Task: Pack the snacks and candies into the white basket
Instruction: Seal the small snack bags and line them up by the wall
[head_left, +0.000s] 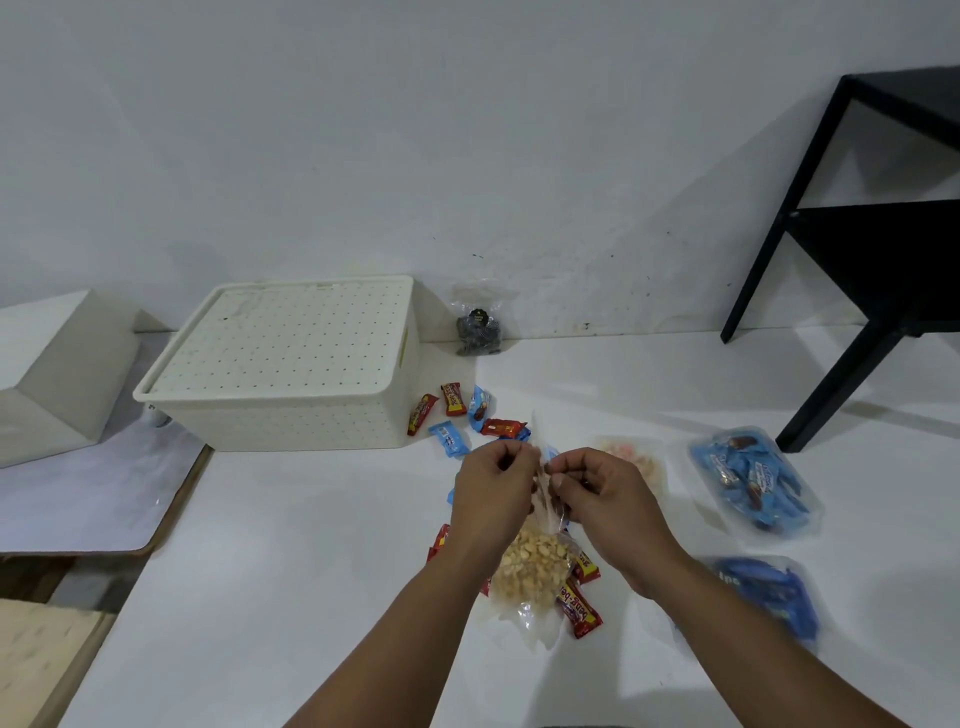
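Note:
The white basket (291, 415) stands at the back left of the white table with its perforated lid on. At mid table my left hand (491, 483) and my right hand (602, 491) both pinch the twisted top of a clear bag of pale yellow crackers (527, 571), which hangs between them above the table. Red and blue candy bars (457, 415) lie loose beside the basket. More red bars (579, 608) lie under the bag. A clear bag of blue candies (756, 480) sits at the right.
A second blue packet (769, 597) lies at the near right and a pale snack bag (639, 457) behind my right hand. A bag of dark sweets (478, 327) leans on the wall. A black side table (878, 260) stands at the right, a white box (52, 374) at the left.

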